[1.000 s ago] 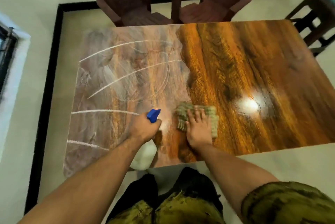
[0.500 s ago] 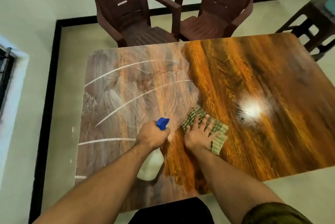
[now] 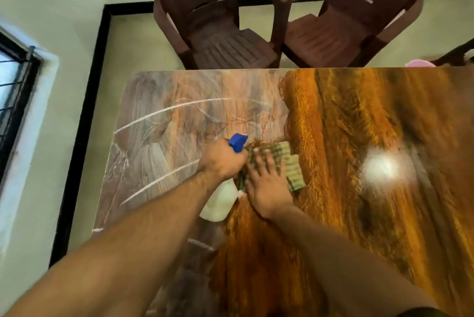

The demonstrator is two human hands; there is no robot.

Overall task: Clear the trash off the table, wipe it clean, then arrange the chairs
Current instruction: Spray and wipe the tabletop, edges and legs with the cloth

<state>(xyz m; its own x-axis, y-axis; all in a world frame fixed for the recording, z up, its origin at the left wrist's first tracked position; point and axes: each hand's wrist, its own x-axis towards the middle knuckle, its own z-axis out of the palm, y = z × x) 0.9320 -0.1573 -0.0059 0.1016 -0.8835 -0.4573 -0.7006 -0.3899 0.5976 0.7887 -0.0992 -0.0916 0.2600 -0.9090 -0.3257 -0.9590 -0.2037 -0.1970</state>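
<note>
Left hand [image 3: 223, 160]: grips spray bottle [image 3: 220, 201], body below the fist.
Right hand [image 3: 266, 183]: flat, pressing cloth [image 3: 292, 170] on table [image 3: 359, 124], just beside that fist.
Risk: bottle may snag the cloth, leaving streaks [image 3: 160, 182] unwiped.

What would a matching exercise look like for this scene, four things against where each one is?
Things: 1 spray bottle; 2 cloth; 3 chairs; 4 window.
Places: A under the right hand; B beyond the far edge of the table; C in the wall on the left; D gripped in the left hand.
Pairs: 1-D, 2-A, 3-B, 4-C.
</note>
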